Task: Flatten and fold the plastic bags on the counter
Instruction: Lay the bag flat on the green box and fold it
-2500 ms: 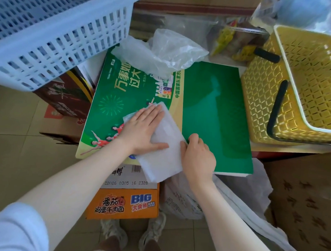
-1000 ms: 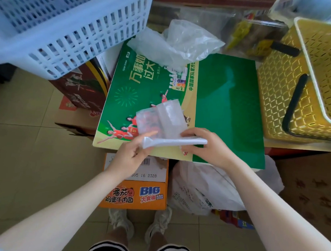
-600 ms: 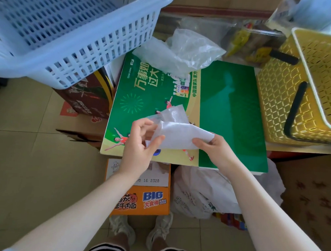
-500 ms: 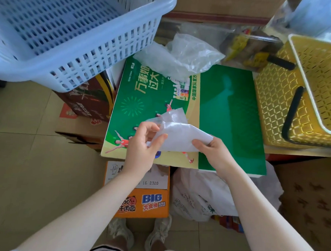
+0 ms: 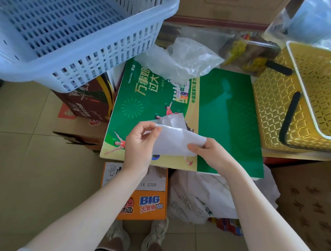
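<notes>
At the center of the frame, two bare hands hold a small white bag (image 5: 174, 142) just above a green board (image 5: 227, 118). The left hand (image 5: 139, 145) pinches its left corner; the right hand (image 5: 211, 154) pinches its right edge. It looks light, limp and slippery, best gripped at corners. Farther up, a crumpled clear bag (image 5: 184, 59) waits.
</notes>
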The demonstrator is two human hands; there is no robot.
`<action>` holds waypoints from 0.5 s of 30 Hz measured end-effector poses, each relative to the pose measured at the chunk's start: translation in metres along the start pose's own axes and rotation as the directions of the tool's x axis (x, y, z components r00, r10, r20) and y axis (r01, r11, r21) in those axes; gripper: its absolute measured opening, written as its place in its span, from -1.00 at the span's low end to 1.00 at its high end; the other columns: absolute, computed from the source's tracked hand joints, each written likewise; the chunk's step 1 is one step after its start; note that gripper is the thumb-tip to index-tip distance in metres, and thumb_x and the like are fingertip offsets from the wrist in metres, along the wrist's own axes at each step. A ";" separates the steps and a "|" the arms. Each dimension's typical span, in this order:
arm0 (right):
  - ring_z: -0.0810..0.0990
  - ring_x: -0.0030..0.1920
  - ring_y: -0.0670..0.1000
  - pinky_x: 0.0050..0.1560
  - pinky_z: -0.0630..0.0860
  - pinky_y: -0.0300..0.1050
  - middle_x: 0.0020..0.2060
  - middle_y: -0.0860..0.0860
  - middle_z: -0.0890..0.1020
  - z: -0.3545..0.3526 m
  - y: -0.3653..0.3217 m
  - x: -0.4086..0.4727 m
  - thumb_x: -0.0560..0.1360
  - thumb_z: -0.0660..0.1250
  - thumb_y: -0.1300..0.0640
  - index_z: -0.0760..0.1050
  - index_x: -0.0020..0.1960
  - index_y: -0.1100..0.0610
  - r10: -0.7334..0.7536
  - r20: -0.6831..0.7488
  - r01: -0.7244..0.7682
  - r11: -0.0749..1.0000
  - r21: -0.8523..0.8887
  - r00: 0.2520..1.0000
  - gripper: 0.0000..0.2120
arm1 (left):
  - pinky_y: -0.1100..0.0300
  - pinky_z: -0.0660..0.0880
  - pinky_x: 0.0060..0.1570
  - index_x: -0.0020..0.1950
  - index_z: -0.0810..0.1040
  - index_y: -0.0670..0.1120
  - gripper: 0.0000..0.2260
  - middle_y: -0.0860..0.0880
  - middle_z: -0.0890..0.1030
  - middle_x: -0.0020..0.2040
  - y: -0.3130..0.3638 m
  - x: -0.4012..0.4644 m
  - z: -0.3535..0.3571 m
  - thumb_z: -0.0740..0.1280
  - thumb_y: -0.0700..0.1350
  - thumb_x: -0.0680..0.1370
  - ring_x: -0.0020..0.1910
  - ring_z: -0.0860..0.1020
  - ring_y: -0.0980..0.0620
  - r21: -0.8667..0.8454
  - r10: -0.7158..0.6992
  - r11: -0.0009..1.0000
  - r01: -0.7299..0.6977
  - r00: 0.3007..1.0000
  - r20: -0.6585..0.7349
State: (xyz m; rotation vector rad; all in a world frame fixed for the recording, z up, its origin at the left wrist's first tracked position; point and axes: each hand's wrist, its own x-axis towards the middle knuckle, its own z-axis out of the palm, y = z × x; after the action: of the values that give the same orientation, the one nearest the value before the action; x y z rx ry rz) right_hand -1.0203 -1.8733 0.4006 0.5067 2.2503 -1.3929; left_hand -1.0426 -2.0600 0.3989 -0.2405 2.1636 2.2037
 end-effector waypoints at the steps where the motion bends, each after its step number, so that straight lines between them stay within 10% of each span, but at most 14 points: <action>1: 0.62 0.00 0.11 0.17 0.45 -0.02 -0.05 0.09 0.69 0.000 -0.001 0.000 0.53 0.29 0.11 0.59 -0.02 0.08 -0.004 0.007 0.004 0.999 -0.040 1.000 -0.88 | 0.47 0.38 -0.21 -0.18 0.47 0.03 -0.84 0.13 0.55 -0.21 -0.002 -0.001 -0.003 0.34 -0.22 0.50 -0.24 0.50 0.31 0.009 0.024 1.000 -0.024 1.000 -0.014; 4: 0.53 -0.19 0.27 -0.07 0.48 0.06 -0.20 0.27 0.60 0.006 0.000 0.004 0.50 0.25 -0.05 0.49 -0.05 0.30 -0.016 0.000 0.016 0.979 -0.201 1.000 -0.63 | 0.37 0.42 -0.18 0.02 0.37 0.07 -0.76 0.09 0.57 -0.12 -0.012 0.002 -0.015 0.38 -0.17 0.48 -0.20 0.54 0.21 0.166 0.020 0.986 -0.023 1.000 0.019; 7: 0.35 -0.28 0.07 -0.32 0.21 -0.07 -0.36 0.03 0.40 0.011 -0.006 0.009 0.58 0.17 0.03 0.34 -0.27 0.17 -0.049 -0.087 0.017 0.942 -0.335 0.995 -0.69 | 0.30 0.43 -0.19 0.28 0.28 -0.04 -0.54 0.09 0.52 0.00 -0.018 0.004 -0.020 0.40 -0.15 0.46 -0.14 0.56 0.10 0.335 -0.015 0.942 -0.023 0.994 0.109; 11: 0.50 -0.12 0.14 -0.21 0.39 -0.05 -0.08 0.14 0.58 0.017 -0.016 0.019 0.59 0.12 0.03 0.46 0.23 0.09 -0.128 -0.085 0.078 0.893 -0.444 0.988 -0.71 | 0.40 0.27 -0.42 0.19 0.38 -0.04 -0.73 0.14 0.40 -0.29 -0.022 -0.002 -0.022 0.32 -0.18 0.52 -0.38 0.40 0.18 0.504 0.100 0.845 -0.179 0.979 0.179; 15: 0.37 -0.29 0.11 -0.43 0.18 -0.12 -0.37 0.03 0.39 0.021 -0.017 0.031 0.57 0.14 -0.01 0.24 -0.29 0.10 -0.087 -0.087 0.026 0.840 -0.543 0.992 -0.70 | 0.44 0.28 -0.35 -0.09 0.52 -0.15 -0.95 0.19 0.36 -0.34 -0.024 -0.007 -0.028 0.32 -0.27 0.50 -0.44 0.32 0.19 0.615 0.172 0.734 -0.288 0.955 0.241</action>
State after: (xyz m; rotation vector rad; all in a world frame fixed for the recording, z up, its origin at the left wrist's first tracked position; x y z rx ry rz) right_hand -1.0514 -1.8973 0.3874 0.3244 2.6187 -0.6968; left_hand -1.0301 -2.0867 0.3762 0.2545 2.7940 1.3337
